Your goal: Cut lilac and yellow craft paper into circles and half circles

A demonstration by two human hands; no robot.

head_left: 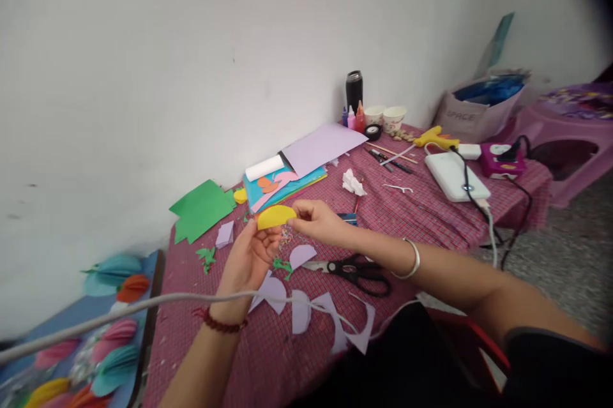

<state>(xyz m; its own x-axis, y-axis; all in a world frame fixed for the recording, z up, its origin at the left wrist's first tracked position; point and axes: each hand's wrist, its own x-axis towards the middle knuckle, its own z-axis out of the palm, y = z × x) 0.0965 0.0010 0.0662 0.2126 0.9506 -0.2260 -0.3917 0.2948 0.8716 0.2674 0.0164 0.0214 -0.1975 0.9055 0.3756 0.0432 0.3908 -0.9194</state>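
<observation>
A yellow paper half-circle is held up over the table between both hands. My left hand pinches its left end, palm turned up and fingers curled. At the right end, the thumb and fingers of my right hand are closed on the paper. Below the hands lie black-handled scissors, their blades pointing left beside a lilac paper half-circle. Further lilac paper pieces and cut-offs are scattered toward my body. Small green paper scraps lie left of my left hand.
Green paper and lilac sheets lie along the wall. Behind stand a black flask and paper cups. To the right are a yellow glue gun and a white power bank with cables. A pale cable crosses in front.
</observation>
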